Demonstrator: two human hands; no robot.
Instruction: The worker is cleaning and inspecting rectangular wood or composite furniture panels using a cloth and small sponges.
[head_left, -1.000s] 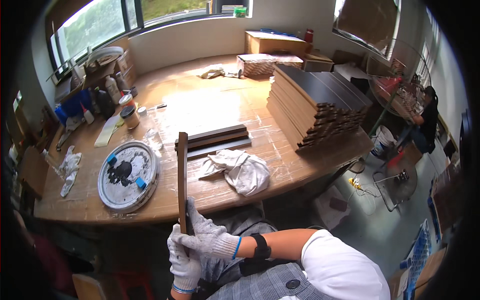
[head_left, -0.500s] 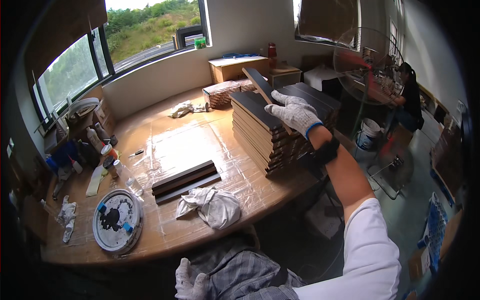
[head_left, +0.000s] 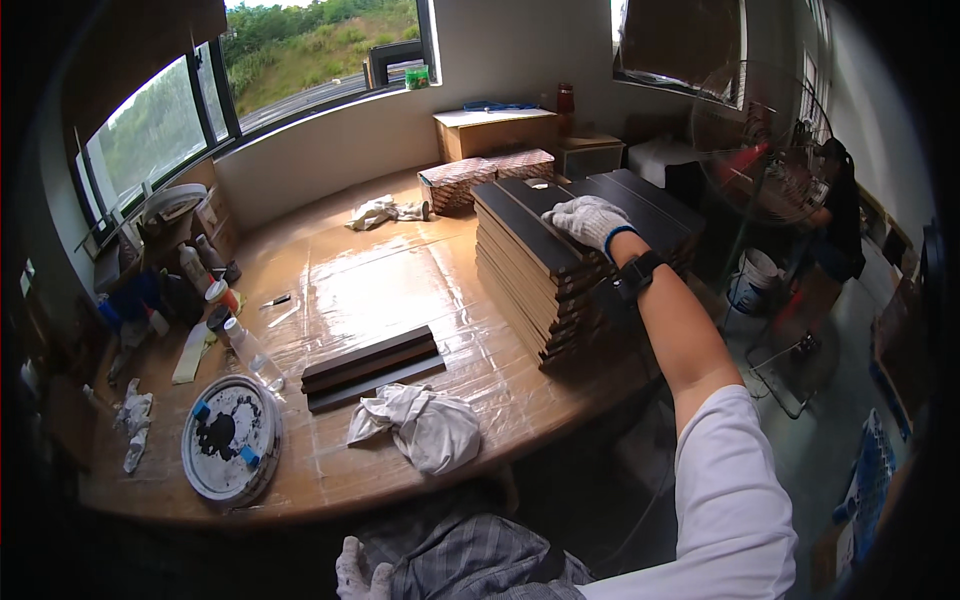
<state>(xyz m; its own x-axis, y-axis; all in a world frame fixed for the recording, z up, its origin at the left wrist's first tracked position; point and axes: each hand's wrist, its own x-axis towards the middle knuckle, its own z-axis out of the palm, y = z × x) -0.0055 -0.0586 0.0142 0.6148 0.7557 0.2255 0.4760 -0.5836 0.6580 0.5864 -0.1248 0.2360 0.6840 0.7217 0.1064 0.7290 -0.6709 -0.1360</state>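
Note:
A tall stack of dark flat boards with brown edges stands at the right of the table. On top of it my right hand, in a white knit glove, is closed over a dark board lying flat among the others; its fingertips are partly hidden. My left hand, also gloved, is low at the bottom edge, beside grey checked cloth. Its thumb and fingers are apart, with nothing visible in them. Dark strips lie mid-table, next to a crumpled white rag.
A round white lid with black smears and blue pieces lies at the left front. Bottles stand behind it. Wrapped bundles and a box are at the back. A fan and another person are at the right.
The board in my right hand was tilted above the stack and now lies flat on it. My right hand has come down with it. The view has shifted slightly.

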